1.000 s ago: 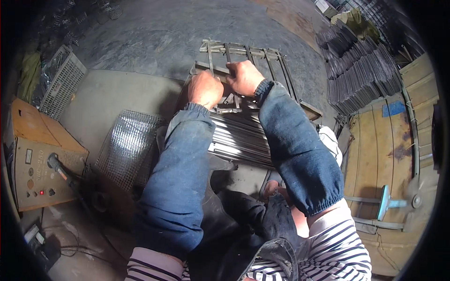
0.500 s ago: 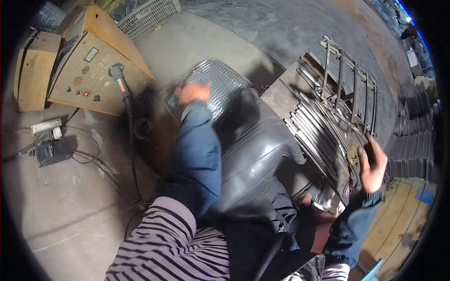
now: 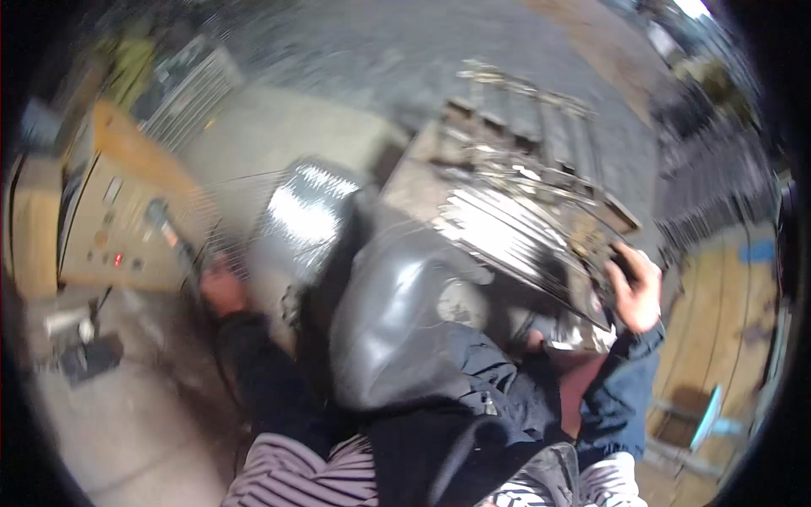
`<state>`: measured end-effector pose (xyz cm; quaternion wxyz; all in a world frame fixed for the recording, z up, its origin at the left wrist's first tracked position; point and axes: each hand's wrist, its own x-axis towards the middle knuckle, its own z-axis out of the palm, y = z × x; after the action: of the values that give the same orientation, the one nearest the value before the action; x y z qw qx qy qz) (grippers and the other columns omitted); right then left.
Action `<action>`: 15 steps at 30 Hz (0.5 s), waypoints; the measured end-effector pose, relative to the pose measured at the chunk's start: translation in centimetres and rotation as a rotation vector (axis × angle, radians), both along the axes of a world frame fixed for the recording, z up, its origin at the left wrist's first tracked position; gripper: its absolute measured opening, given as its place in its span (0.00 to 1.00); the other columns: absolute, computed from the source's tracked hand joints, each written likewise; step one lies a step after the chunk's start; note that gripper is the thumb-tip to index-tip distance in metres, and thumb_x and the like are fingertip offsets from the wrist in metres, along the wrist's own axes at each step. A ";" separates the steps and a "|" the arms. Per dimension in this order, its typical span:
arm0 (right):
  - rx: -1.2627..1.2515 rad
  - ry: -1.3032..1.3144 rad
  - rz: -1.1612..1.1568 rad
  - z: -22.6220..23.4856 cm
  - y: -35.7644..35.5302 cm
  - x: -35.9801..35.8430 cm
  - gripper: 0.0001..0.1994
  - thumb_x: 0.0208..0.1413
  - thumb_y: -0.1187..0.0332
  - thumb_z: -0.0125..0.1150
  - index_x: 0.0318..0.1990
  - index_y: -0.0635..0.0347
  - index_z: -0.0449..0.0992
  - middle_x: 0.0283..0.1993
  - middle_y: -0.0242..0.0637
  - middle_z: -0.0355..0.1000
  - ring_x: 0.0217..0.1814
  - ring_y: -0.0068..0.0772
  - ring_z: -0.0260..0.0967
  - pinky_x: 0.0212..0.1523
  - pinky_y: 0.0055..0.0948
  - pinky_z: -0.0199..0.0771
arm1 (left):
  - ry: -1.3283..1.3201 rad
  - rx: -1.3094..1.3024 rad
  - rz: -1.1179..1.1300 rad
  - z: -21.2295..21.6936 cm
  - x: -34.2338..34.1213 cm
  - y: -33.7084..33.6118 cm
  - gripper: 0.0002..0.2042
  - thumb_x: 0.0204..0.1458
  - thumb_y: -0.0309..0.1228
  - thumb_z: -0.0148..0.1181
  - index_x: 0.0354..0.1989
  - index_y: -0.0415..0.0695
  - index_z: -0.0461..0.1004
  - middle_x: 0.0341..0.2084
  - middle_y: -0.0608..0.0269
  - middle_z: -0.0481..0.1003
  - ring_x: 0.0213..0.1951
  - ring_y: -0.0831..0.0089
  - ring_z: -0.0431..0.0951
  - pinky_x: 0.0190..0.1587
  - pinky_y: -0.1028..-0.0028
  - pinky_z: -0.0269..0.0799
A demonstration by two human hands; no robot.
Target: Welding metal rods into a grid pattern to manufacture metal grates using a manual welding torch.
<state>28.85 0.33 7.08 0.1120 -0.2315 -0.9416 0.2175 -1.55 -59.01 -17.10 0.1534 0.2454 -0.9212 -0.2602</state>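
My left hand (image 3: pixel 224 287), smeared by motion, grips the edge of a thin wire mesh panel (image 3: pixel 241 215) to the left of my legs. Beside it lies a stack of shiny wire mesh panels (image 3: pixel 308 215). On the right, my right hand (image 3: pixel 638 291) rests at the near end of a metal fixture (image 3: pixel 591 241), thumb and fingers apart. A row of bright metal rods (image 3: pixel 498 224) lies side by side on the fixture's plate, left of that hand. Dark bars of a frame (image 3: pixel 541 118) rise along its far side.
A tan welding machine (image 3: pixel 127 220) with a cable stands at the left, near a small black box (image 3: pixel 89 355). Behind it is a plastic crate (image 3: pixel 190 93). Dark stacked metal pieces (image 3: pixel 718 177) and wooden boards (image 3: pixel 718 313) are on the right. A grey leather-like cover (image 3: pixel 393 313) drapes my legs.
My left hand has moved left and nearer, off the mesh stack, with a mesh panel in it. The view has turned. My right hand stays at the fixture's end.
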 end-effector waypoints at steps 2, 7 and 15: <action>0.232 0.206 0.188 0.0 -1.5 -2.3 0.18 0.55 0.68 0.71 0.52 0.63 0.80 0.44 0.47 0.80 0.47 0.45 0.79 0.50 0.37 0.77 | 0.588 0.421 -0.223 9.2 -0.3 1.8 0.18 0.66 0.38 0.57 0.46 0.31 0.78 0.33 0.47 0.80 0.34 0.63 0.81 0.42 0.63 0.77; 0.144 0.437 0.343 1.8 -2.1 -6.5 0.29 0.52 0.66 0.73 0.61 0.62 0.73 0.55 0.52 0.76 0.60 0.54 0.74 0.62 0.40 0.72 | 0.502 1.049 -0.536 24.3 -3.5 14.5 0.14 0.64 0.32 0.58 0.47 0.32 0.76 0.43 0.50 0.80 0.38 0.61 0.82 0.39 0.64 0.83; -0.237 0.491 0.126 -0.9 5.4 -10.7 0.37 0.52 0.68 0.75 0.68 0.67 0.64 0.64 0.49 0.69 0.65 0.42 0.69 0.66 0.34 0.67 | -0.028 1.480 -0.823 23.5 -0.2 40.1 0.05 0.63 0.25 0.56 0.39 0.36 0.76 0.33 0.55 0.79 0.35 0.64 0.83 0.37 0.65 0.80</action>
<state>18.19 5.73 6.15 0.2951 -0.1241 -0.8667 0.3825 -1.72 -18.88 6.44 -0.1652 -0.0691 -0.5309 -0.8283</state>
